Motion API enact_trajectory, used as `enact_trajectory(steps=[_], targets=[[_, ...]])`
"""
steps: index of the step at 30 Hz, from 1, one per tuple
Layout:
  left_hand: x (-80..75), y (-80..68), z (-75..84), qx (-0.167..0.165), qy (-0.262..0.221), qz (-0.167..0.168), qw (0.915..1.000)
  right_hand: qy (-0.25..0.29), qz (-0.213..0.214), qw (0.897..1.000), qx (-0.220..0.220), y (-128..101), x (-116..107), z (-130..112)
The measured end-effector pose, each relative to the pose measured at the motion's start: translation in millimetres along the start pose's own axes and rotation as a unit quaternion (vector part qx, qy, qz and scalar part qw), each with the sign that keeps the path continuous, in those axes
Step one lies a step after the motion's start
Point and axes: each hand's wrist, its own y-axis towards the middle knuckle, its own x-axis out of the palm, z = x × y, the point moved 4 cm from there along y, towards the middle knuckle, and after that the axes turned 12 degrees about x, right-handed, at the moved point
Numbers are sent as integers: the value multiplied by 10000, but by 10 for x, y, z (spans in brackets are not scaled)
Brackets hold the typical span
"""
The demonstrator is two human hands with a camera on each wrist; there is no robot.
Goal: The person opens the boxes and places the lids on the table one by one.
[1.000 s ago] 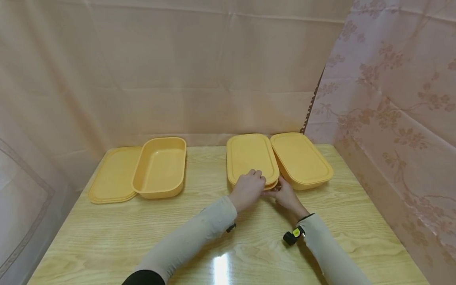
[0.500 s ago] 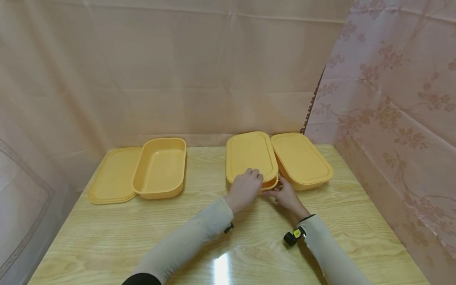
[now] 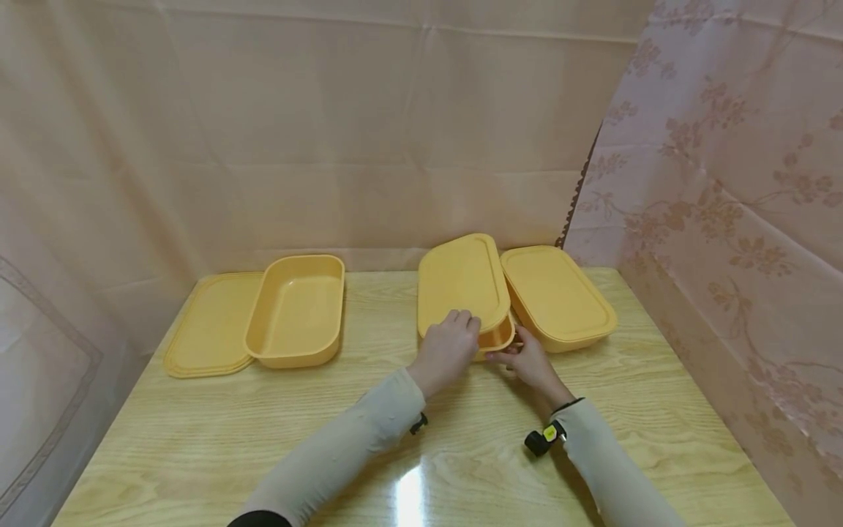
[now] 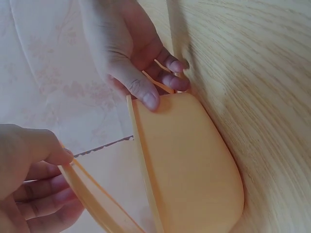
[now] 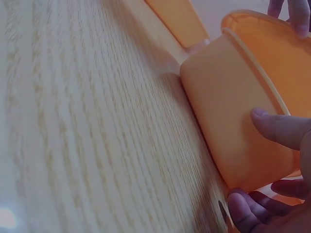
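In the head view my left hand (image 3: 446, 353) pinches the near edge of a yellow lid (image 3: 461, 282). That lid is tilted, its near edge raised off a yellow plastic box (image 3: 498, 337) and its far part still low over it. The left wrist view shows the thumb on top of the lid (image 4: 99, 201) and the fingers beneath, with a wide gap down to the box (image 4: 189, 160). My right hand (image 3: 529, 364) holds the box by its near right corner. In the right wrist view its thumb (image 5: 277, 127) lies on the front wall, with the fingers bent round the side.
A second box with its lid on (image 3: 558, 296) stands close against the right side. To the left, an open box (image 3: 296, 311) overlaps a loose flat lid (image 3: 209, 326). All stand on a wooden table (image 3: 474, 468) backed by a beige curtain (image 3: 369, 132).
The lid's near edge has risen and the gap over the box has widened. My left hand has moved slightly up and left with it; my right hand has stayed at the corner.
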Motion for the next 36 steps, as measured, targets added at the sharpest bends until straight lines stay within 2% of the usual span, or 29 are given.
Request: enact_trajectory(steps=[6, 14, 22, 36], targets=[[-2, -34, -27, -77, -30, 377, 9993, 147, 3, 9999, 82, -4, 4, -2], [-17, -56, -75, -328, -17, 690, 9971, 280, -55, 9996, 33, -13, 13, -13], [-56, -80, -103, -421, -399, 1038, 9929, 399, -90, 9992, -23, -17, 17, -15], [-46, -136, -131, -641, -910, 1194, 9866, 465, -83, 9989, 37, -24, 1, -38]])
